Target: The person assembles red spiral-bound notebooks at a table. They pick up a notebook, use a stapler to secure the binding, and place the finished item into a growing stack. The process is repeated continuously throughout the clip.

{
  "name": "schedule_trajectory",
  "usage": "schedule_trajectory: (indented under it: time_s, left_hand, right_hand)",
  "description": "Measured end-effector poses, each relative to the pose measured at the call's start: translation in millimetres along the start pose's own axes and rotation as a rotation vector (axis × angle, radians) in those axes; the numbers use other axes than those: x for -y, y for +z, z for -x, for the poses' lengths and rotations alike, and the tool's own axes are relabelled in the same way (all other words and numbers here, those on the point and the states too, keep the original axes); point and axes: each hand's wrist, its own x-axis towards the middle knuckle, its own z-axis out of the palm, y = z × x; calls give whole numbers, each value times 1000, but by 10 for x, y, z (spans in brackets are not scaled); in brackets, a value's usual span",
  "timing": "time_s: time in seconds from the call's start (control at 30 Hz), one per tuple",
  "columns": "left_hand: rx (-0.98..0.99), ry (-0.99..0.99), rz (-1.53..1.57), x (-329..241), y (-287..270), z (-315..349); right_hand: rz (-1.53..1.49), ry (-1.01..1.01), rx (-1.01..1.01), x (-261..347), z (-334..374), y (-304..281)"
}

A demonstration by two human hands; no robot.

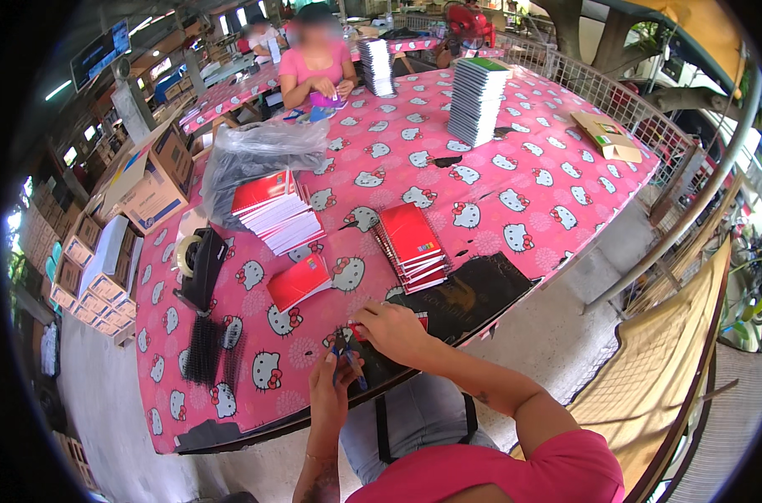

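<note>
My left hand [327, 391], low at the table's front edge, is closed round blue-handled pliers [349, 365]. The plier jaws point up toward the fingers of my right hand [393, 332]. That hand is closed over a small red notebook [423, 319], which shows only in bits on either side of it; most is hidden beneath the hand. Just beyond lies a pile of red spiral-bound notebooks [410, 239]. To the left are a few loose red notebooks [299, 282] and a fanned stack of red-covered ones [278, 211].
Black wire coils [203, 350] and a tape dispenser [201, 267] sit at the left, near clear plastic [259, 163]. A tall notebook stack [476, 104] stands far right of centre. Across the pink table [498, 230], a person [316, 67] handles something purple. Cardboard boxes [150, 180] stand left.
</note>
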Motion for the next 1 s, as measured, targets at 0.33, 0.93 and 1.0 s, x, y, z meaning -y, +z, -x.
schedule_trajectory:
  time_s: [0.33, 0.93, 1.0]
  left_hand:
    - [-5, -136, 94, -16, -19, 62]
    - [84, -205, 151, -34, 34, -94]
    - [98, -228, 146, 14, 33, -157]
  right_hand:
    - [-14, 87, 37, 47, -92, 10]
    - [-16, 108, 38, 53, -80, -79]
    - [24, 115, 46, 2, -63, -78]
